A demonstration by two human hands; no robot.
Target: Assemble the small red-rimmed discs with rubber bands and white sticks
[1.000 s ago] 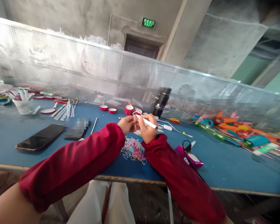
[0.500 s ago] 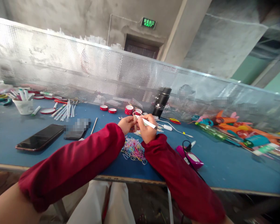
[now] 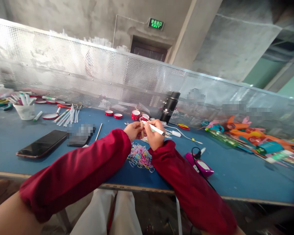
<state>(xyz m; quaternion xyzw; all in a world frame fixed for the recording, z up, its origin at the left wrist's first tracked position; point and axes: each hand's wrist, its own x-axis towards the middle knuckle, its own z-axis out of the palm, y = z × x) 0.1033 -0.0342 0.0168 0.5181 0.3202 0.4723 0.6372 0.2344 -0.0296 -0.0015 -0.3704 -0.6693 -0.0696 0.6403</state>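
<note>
My left hand (image 3: 133,131) pinches a short, flat wooden stick (image 3: 142,131) and holds it upright above the table. In my right hand (image 3: 156,138) is a white marker pen (image 3: 157,129) with a black end, gripped as for writing. The marker's other end points at the upper part of the stick; whether its tip touches the wood is too small to tell. Below both hands lies a loose heap of coloured rubber bands (image 3: 140,156). A few pale sticks lie partly hidden behind my right hand.
A phone (image 3: 42,143), a cup of markers (image 3: 25,111) and white glue sticks (image 3: 66,117) lie on the left. Red tape rolls (image 3: 135,115) and a black bottle (image 3: 170,107) stand behind my hands. To the right are a purple device (image 3: 203,167) with a cable and balloon shapes (image 3: 245,132).
Very little differs. The wooden stick's lower end has shifted slightly between my fingers; both hands stay in the same place.
</note>
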